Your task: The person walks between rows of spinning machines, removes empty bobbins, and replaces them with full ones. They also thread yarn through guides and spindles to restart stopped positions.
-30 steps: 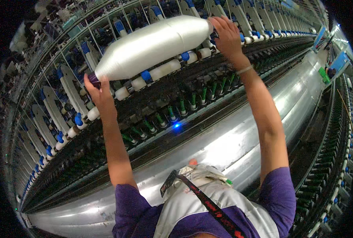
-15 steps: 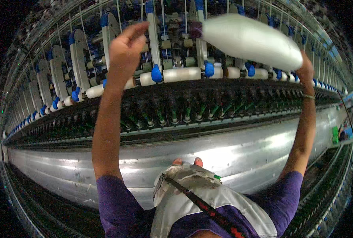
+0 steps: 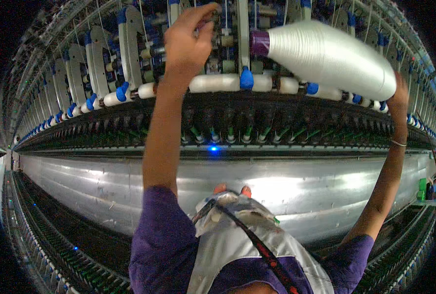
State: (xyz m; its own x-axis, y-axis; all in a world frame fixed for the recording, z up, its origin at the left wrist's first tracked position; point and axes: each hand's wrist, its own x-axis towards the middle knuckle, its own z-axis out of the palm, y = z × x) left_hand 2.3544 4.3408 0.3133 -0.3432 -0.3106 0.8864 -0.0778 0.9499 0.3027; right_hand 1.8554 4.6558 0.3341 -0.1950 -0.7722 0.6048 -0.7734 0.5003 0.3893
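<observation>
A large roving bobbin (image 3: pixel 331 61), wound with white strand and tapered toward a purple tube end, is held up nearly level in front of the machine. My right hand (image 3: pixel 399 95) grips its far right end; the wound strand hides most of those fingers. The purple end points left, toward my left hand. Raised among the machine's upper parts, my left hand (image 3: pixel 189 43) has its fingers curled and the thumb drawn in close to them. Whatever lies between those fingertips, perhaps nothing, is too small and dark to make out.
A long spinning frame spans the view, with white rollers (image 3: pixel 214 83), blue caps (image 3: pixel 246 77) and upright grey arms. Below runs a row of green-tipped spindles (image 3: pixel 231 133). A shiny metal floor (image 3: pixel 129 196) separates it from another machine row behind me. Green object (image 3: pixel 422 188) at far right.
The view has shifted along the frame. In the picture, the bobbin and both hands sit farther right. My left fingers have drawn closer together, and a blue light now shows by the spindles.
</observation>
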